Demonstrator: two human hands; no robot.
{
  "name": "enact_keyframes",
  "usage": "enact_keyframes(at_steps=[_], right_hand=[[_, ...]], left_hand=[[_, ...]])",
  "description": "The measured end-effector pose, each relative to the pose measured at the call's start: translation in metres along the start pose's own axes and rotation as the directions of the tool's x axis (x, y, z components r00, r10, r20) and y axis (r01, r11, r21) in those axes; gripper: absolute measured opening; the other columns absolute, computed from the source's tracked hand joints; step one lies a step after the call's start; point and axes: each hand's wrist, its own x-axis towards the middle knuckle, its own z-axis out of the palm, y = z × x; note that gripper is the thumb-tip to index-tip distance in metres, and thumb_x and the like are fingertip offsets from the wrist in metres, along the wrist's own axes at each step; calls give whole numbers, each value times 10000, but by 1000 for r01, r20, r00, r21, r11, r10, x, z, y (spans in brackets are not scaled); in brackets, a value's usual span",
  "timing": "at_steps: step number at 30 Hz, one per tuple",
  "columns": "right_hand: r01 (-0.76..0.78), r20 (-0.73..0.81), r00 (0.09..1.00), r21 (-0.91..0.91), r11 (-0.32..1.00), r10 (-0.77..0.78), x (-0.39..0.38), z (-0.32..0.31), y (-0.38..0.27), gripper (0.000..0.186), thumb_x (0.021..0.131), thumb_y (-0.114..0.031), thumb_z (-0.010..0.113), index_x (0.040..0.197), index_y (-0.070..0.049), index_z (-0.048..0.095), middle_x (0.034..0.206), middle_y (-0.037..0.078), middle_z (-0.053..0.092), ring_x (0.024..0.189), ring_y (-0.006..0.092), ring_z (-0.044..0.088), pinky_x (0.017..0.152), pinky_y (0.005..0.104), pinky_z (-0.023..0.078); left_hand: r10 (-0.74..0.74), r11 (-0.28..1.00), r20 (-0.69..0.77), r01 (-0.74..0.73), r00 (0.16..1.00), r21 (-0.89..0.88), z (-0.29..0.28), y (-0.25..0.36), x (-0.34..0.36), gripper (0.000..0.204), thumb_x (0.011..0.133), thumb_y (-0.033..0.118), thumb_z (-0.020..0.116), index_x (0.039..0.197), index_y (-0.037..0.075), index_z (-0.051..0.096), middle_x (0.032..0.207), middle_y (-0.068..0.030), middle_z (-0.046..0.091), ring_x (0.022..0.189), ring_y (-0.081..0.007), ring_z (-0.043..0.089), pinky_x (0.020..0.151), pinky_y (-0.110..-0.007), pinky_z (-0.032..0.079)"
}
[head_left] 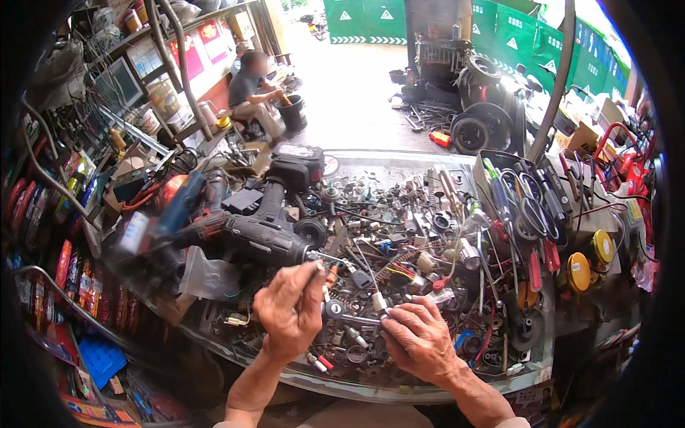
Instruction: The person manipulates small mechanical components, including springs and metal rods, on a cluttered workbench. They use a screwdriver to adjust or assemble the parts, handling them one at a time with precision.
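Above the cluttered table my left hand [289, 308] is raised, its thumb and fingers pinched at a small metal piece [319, 266] whose kind is too small to tell. My right hand [421, 339] is closed on the handle of a ratchet wrench [360, 319]. The wrench's shiny shaft points left, and its round dark head [334, 309] is beside my left hand. Just beyond my left hand lies a black cordless drill [253, 232] with a thin bit in its chuck. Loose small metal and plastic parts [364, 274] spread under both hands.
A tool bin [492, 160] with pliers and screwdrivers stands at the table's right. Yellow round tins [579, 271] are beyond it. A clear plastic bag [208, 274] lies left. A person [253, 93] sits at the far left by a black bucket [292, 113]. Tyres [471, 134] stand outside.
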Motion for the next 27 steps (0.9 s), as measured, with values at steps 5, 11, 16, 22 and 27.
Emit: enact_keyframes(at_steps=[5, 11, 16, 22, 27], right_hand=[[27, -17, 1000, -1, 1000, -27, -1, 1, -2, 319, 779, -85, 799, 1082, -44, 707, 1106, 107, 696, 1043, 295, 669, 1007, 509, 495], [44, 8, 999, -8, 999, -44, -1, 0, 3, 310, 771, -104, 770, 1056, -29, 673, 1055, 100, 669, 1003, 275, 659, 999, 495, 497], [27, 19, 999, -15, 1000, -27, 0, -2, 4, 311, 761, -89, 792, 1055, -32, 709, 1058, 95, 692, 1004, 281, 673, 1002, 497, 494], [15, 31, 999, -14, 1000, -14, -1, -2, 4, 279, 763, -76, 785, 1030, -26, 718, 1062, 98, 691, 1001, 277, 672, 997, 490, 495], [2, 18, 1000, -2, 1000, -2, 0, -4, 5, 286, 758, -71, 787, 1032, -33, 715, 1047, 98, 689, 1004, 279, 669, 1019, 499, 485]], left_hand=[[-149, 968, 62, 158, 987, -194, 23, -2, 7, 144, 919, -25, 739, 1061, -32, 721, 848, -110, 701, 645, -152, 688, 564, -270, 528], [-177, 960, 153, 205, 972, -192, 35, -4, -4, 162, 922, 0, 747, 1078, -36, 726, 917, -114, 718, 680, -154, 709, 562, -267, 551], [-119, 964, 298, 182, 947, -192, 34, -12, -6, 198, 882, -31, 755, 1077, -27, 720, 945, -143, 725, 778, -245, 733, 644, -329, 573], [110, 993, 582, -60, 806, -104, 44, -6, -23, 295, 864, 61, 726, 1158, 64, 699, 1101, -106, 729, 921, -246, 739, 957, -455, 488], [137, 966, 576, -237, 806, 102, 45, -12, -14, 287, 832, 0, 712, 1117, 24, 690, 1004, -91, 725, 819, -281, 736, 727, -388, 598]])
